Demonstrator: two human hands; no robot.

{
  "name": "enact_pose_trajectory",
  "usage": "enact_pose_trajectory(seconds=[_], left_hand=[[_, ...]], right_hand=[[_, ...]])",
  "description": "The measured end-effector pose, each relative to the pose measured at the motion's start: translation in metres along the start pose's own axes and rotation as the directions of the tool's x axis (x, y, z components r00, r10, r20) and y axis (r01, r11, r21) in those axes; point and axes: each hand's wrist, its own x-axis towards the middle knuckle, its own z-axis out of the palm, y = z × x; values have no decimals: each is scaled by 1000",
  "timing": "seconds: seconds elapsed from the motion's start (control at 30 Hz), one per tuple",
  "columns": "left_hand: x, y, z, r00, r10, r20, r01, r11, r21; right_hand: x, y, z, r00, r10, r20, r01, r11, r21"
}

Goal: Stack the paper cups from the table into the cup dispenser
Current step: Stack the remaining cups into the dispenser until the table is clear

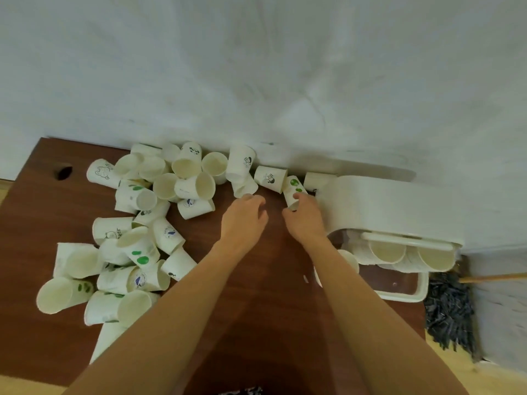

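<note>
Hands outstretched, right hand (pixel 303 216) gripping cup (pixel 293 192)

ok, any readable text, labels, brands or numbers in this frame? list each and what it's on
Nothing can be read for sure.
Paper cups: green dots, black cartoon figures and blue round logos; any lettering is too small and blurred to read.
Cup gripped by the right hand: green marks only.
Cup dispenser: plain white, no label visible.
Left hand: holds nothing printed.

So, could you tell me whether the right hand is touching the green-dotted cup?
Touching: the head view shows the right hand with fingers wrapped round the green-dotted cup.
</note>
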Motion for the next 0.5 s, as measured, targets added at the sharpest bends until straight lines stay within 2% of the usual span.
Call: enact_pose_trajectory(seconds=[0.23, 0.37, 0.5], left_hand=[[53, -12, 13, 995, 90, 37, -88, 994, -57], [85, -5, 29, 985, 149, 91, -145, 988, -47], [108, -6, 46, 966, 191, 172, -203, 978, 55]], right_hand=[[74, -14, 12, 988, 126, -85, -139, 976, -169], [95, -18, 19, 972, 228, -59, -236, 942, -240], [99, -12, 26, 982, 190, 16, -168, 899, -404]])
